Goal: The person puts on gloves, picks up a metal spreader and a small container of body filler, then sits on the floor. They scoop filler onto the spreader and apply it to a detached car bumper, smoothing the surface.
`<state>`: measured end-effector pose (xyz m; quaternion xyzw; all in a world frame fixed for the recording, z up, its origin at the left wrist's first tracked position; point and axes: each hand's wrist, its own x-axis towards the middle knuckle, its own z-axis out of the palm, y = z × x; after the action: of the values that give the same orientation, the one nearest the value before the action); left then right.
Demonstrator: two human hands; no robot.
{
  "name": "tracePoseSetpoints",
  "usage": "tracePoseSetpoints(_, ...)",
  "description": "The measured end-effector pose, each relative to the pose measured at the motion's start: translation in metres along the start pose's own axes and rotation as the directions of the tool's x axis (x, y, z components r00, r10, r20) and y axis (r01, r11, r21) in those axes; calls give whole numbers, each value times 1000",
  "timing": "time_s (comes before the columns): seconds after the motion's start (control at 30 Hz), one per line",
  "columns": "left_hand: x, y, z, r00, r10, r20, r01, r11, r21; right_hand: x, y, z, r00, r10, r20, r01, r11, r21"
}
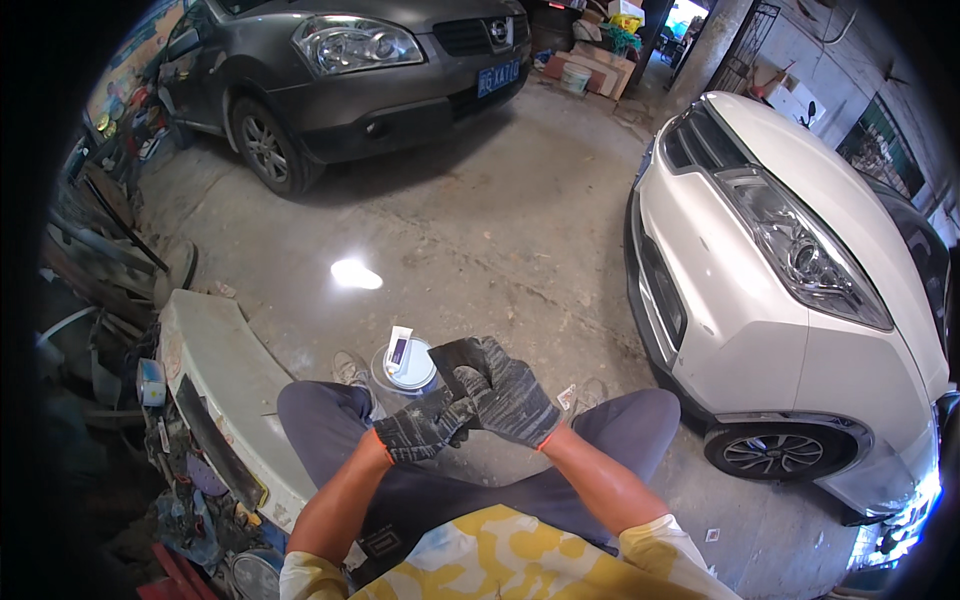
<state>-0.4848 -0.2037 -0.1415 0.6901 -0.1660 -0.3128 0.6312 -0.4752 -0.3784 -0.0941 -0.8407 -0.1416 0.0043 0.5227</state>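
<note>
Right hand [512,400] is clamped on a dark flat piece [451,360]; left hand [420,426] touches it, grip unclear.

Blue plate [498,78] with white characters on the grey car's [345,85] front bumper; round badge [499,31] on its grille. White-and-purple packet [399,350] on pail lid [413,372]: print too small.

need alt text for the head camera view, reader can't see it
A person's gloved left hand and right hand meet at a dark flat piece. Just beyond them, a small white-and-dark packet lies on a lidded bucket. A grey car stands at upper left and a white car at right, in a cluttered workshop.
</note>
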Motion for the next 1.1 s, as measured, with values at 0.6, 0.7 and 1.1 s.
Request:
tracePoseSetpoints(0.6, 2, 4, -7, 999, 18, -38, -17, 999, 33, -4, -6, 16, 972, 111, -208, -94, 991, 90)
tracePoseSetpoints(0.7, -1, -2, -14, 999, 30, -38, -23, 984, 177, -4, -10, 12, 983, 105, -149, -98, 994, 54)
tracePoseSetpoints(1.1, 4, 2, -7, 1000, -11, 1, 11, 995, 103, -6, 5, 22, 961, 138, -241, -125, 990, 70)
